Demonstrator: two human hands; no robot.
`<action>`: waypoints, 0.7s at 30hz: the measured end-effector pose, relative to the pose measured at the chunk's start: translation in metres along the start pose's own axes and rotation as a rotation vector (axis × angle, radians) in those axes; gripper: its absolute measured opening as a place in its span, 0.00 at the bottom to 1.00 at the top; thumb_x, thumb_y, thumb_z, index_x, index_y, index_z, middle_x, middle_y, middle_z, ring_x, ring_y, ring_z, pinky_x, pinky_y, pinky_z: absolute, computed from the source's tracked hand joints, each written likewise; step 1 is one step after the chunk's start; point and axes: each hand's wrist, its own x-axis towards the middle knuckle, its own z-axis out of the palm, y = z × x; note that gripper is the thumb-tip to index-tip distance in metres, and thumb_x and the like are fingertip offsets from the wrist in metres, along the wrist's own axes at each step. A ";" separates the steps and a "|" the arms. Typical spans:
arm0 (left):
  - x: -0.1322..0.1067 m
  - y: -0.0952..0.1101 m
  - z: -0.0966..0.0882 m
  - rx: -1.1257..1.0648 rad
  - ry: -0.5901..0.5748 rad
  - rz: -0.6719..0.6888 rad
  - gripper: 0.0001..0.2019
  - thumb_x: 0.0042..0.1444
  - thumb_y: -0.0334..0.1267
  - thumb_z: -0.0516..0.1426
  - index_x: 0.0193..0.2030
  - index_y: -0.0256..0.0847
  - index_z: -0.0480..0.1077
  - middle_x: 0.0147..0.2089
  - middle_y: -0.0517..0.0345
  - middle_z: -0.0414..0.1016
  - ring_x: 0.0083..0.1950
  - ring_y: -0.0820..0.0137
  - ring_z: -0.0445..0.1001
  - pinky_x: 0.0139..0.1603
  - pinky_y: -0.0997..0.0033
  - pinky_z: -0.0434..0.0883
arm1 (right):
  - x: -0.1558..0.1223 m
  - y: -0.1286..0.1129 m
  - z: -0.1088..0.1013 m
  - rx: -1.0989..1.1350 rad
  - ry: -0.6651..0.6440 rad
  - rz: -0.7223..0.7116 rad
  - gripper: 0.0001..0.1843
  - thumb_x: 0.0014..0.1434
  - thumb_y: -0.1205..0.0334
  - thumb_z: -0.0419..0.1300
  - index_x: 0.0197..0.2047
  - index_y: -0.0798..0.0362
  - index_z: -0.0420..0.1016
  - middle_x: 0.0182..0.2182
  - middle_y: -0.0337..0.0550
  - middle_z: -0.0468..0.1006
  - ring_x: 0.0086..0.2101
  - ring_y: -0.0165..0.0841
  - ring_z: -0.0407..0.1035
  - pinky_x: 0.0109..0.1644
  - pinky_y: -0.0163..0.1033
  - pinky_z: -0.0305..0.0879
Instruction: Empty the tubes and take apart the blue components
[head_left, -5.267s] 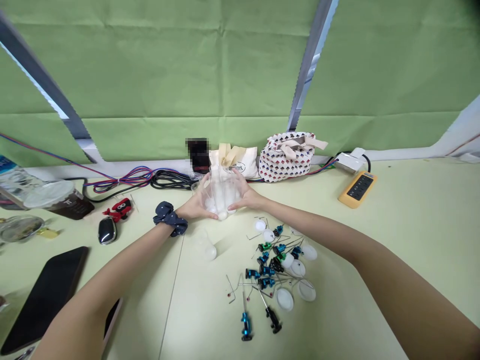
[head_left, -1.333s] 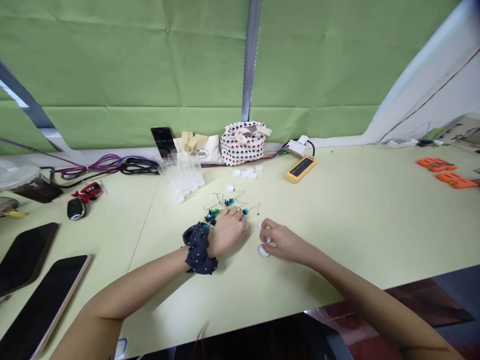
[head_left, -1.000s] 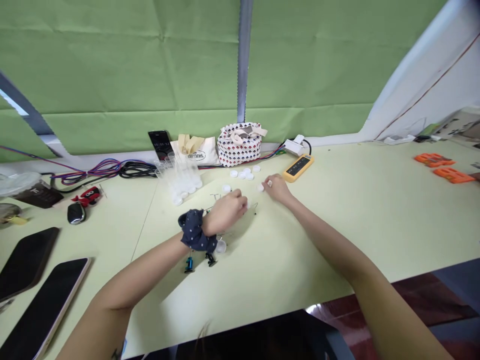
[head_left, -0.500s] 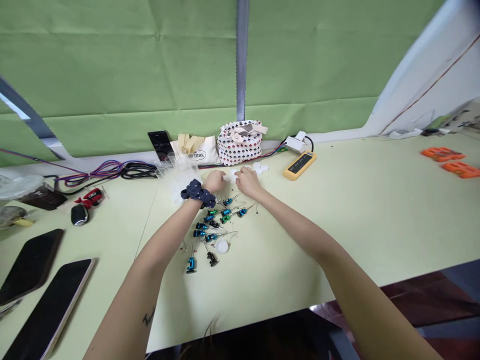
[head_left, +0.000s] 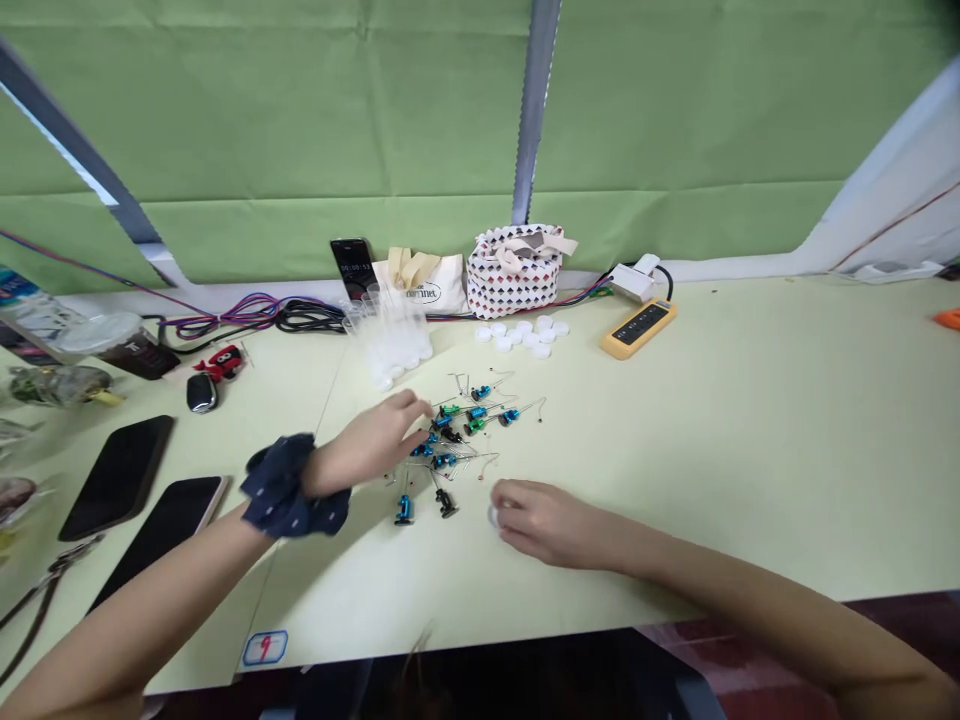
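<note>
My left hand [head_left: 373,437], a dark blue scrunchie on its wrist, hovers at the left of a pile of small blue, green and black pieces [head_left: 475,413]. These have thin metal rods and fine lines, like miniature fishing rods. The left thumb and fingers are apart; its fingertips overlap the pile, and whether they touch it I cannot tell. My right hand [head_left: 544,522] is at the front of the pile, fingers curled on a white round cap [head_left: 493,515] partly hidden behind them. Farther back lies a group of white caps [head_left: 523,336].
Clear tubes [head_left: 386,335] lie at the back left, before a phone [head_left: 352,266] and a cloth pouch [head_left: 442,285]. A patterned basket [head_left: 514,272] and a yellow power strip [head_left: 638,329] stand behind. Two phones [head_left: 120,470], a car key [head_left: 201,393] and cables [head_left: 309,316] are leftward.
Both hands have come back from the white caps at the rear. My left hand is now by the pile; my right is on the cap near the front. The view has shifted too.
</note>
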 end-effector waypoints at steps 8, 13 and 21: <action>-0.080 0.031 0.049 -0.139 -0.052 -0.230 0.13 0.59 0.47 0.50 0.43 0.41 0.61 0.40 0.54 0.66 0.34 0.65 0.69 0.35 0.66 0.67 | -0.020 0.106 -0.038 -0.123 0.423 0.599 0.08 0.59 0.64 0.52 0.37 0.56 0.72 0.43 0.51 0.69 0.30 0.31 0.69 0.40 0.41 0.68; -0.078 0.045 0.058 -0.035 -0.010 -0.237 0.08 0.61 0.39 0.47 0.42 0.41 0.62 0.40 0.53 0.66 0.34 0.65 0.69 0.36 0.64 0.67 | 0.037 0.109 -0.044 -0.143 0.605 0.452 0.14 0.60 0.66 0.49 0.48 0.54 0.70 0.50 0.51 0.67 0.41 0.35 0.70 0.47 0.42 0.66; -0.064 0.044 0.058 -0.054 0.052 -0.203 0.05 0.59 0.39 0.49 0.39 0.42 0.62 0.38 0.55 0.66 0.36 0.64 0.70 0.37 0.65 0.67 | 0.104 0.086 -0.055 -0.047 0.354 0.236 0.11 0.61 0.64 0.52 0.44 0.54 0.73 0.43 0.49 0.73 0.44 0.38 0.67 0.50 0.44 0.62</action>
